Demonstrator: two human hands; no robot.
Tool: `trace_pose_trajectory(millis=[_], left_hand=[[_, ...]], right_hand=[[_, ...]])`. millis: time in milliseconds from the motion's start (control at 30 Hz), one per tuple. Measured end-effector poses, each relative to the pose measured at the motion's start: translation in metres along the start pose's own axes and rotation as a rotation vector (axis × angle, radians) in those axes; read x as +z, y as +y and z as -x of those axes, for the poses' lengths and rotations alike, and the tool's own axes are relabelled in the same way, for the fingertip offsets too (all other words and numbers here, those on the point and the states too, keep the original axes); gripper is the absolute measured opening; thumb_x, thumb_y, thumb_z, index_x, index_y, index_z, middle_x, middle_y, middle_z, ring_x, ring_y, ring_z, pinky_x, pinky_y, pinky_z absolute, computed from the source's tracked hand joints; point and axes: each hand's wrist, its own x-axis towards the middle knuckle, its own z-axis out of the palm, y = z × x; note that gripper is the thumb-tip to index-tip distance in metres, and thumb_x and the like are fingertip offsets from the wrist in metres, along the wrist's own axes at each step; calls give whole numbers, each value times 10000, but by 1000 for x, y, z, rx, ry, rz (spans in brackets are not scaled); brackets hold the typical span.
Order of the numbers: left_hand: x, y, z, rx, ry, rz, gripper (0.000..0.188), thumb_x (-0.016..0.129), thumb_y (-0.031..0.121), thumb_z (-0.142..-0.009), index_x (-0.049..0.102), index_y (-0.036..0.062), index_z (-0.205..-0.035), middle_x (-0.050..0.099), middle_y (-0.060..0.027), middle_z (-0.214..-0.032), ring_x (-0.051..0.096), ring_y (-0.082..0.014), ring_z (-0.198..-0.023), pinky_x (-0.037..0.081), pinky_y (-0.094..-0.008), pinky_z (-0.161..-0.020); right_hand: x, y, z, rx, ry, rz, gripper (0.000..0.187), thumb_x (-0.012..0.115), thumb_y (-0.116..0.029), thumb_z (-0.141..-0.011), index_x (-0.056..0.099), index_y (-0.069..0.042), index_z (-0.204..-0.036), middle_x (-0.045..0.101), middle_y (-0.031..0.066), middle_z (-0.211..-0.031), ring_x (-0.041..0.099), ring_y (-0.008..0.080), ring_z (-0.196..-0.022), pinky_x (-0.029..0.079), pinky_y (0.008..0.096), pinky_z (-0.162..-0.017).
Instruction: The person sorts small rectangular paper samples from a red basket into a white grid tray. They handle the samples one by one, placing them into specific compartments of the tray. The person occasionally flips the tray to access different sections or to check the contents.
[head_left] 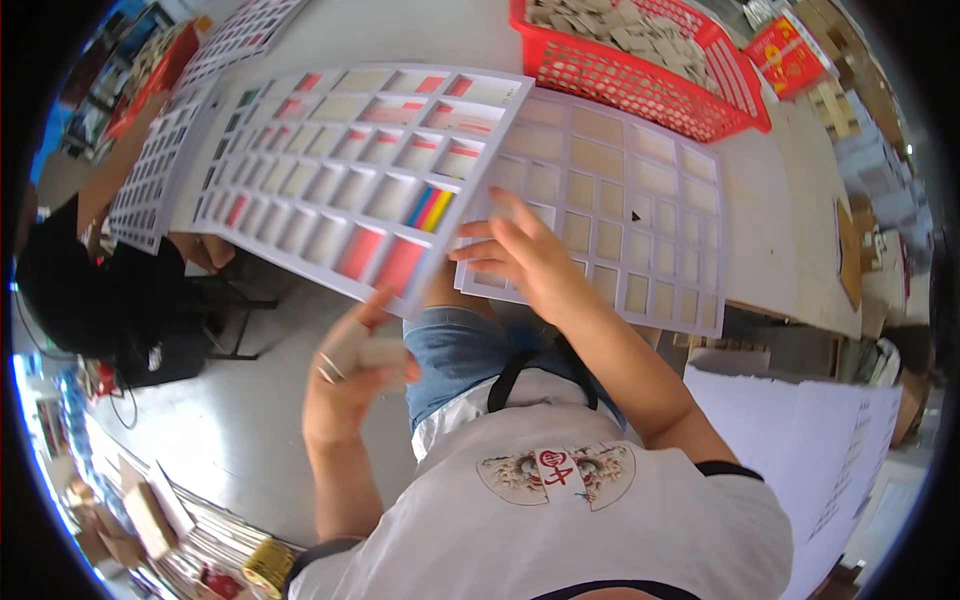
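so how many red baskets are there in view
2: the larger-looking basket at the picture's upper right and the far basket at its upper left; others may be hidden among the clutter.

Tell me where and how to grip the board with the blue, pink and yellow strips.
Best pinch the board by its plain outer border: left hand from the near edge, right hand from the right. It is broad, flat and tilted, so two separated grips should steady it, and both edges lie near the hands.
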Motion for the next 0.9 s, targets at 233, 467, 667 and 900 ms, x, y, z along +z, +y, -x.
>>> trace_pose_trajectory(millis=[233, 467, 667, 900], left_hand=[[12, -17, -3, -105, -446, 83, 645, 593, -75, -808, 397, -51, -1422, 597, -180, -1075, 696, -336, -940, 570, -370, -817], [46, -11, -49, -76, -213, -43, 530, 659, -26, -809, 493, -17, -1312, 538, -118, -984, 701, -342, -883, 588, -355, -727], [117, -57, -83, -129, -245, -338, 562, 696, -40, -799, 510, 14, -1327, 594, -80, -917, 672, -211, -786, 557, -308, -686], [140, -80, -82, -112, -318, -405, 563, 655, -59, -862, 456, 59, -1375, 594, -65, -956, 632, -155, -895, 547, -288, -780]], right_hand=[[-43, 3, 33, -368, 292, -45, 594, 642, -168, -936, 377, -9, -1444, 583, 76, -1213, 572, 149, -1061, 459, 325, -942], [-209, -57, 171, -424, 558, 45, 444, 575, -211, -977, 509, 2, -1361, 586, 123, -1313, 571, 191, -1176, 459, 339, -984], [-236, -69, 178, -371, 899, 1612, 401, 626, -218, -944, 574, -25, -1291, 602, 85, -1219, 587, 191, -1048, 447, 308, -951], [-92, -26, 117, -230, 220, 625, 260, 645, 8, -864, 647, -31, -1120, 640, 37, -976, 571, 94, -785, 471, 242, -706]])
